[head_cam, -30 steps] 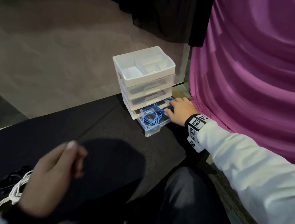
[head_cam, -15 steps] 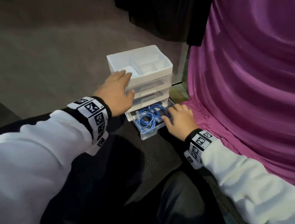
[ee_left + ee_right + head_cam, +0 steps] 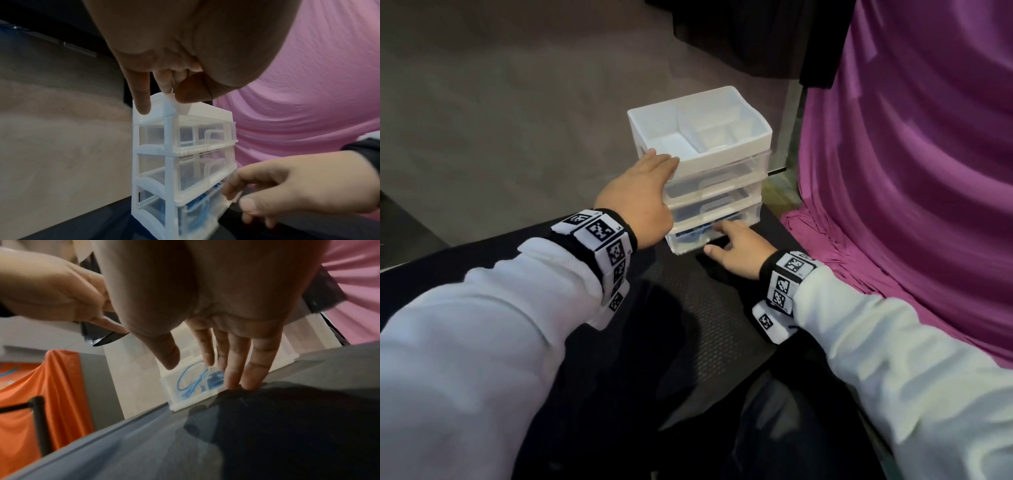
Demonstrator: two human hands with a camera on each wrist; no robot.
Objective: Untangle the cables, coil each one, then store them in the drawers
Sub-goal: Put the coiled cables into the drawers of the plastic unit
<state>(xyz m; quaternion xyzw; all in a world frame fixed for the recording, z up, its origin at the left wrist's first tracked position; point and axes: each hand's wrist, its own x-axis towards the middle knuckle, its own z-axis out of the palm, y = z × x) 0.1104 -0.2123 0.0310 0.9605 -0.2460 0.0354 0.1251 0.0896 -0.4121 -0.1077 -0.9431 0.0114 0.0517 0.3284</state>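
A small white drawer unit (image 3: 722, 161) with clear drawers stands on a black mat. Its bottom drawer (image 3: 688, 241) is pushed almost fully in, and the coiled blue cable (image 3: 697, 233) shows through its clear front. My right hand (image 3: 736, 250) has straight fingers (image 3: 236, 369) pressing on that drawer's front, with the blue cable (image 3: 191, 381) just behind them. My left hand (image 3: 635, 202) rests on the unit's front left top corner; its fingers (image 3: 144, 100) lie on the rim and its thumb on the front. In the left wrist view the right hand (image 3: 287, 191) sits at the bottom drawer (image 3: 201, 209).
The two upper drawers (image 3: 715, 192) are pushed in. The open top tray (image 3: 671, 142) has dividers. Purple cloth (image 3: 911, 171) hangs close on the right of the unit. The black mat (image 3: 688, 308) stretches toward me. Orange cloth (image 3: 41, 386) shows in the right wrist view.
My left hand came up from the lower left and settled on the unit's top corner. My right hand pushed the bottom drawer from wide open to almost fully in.
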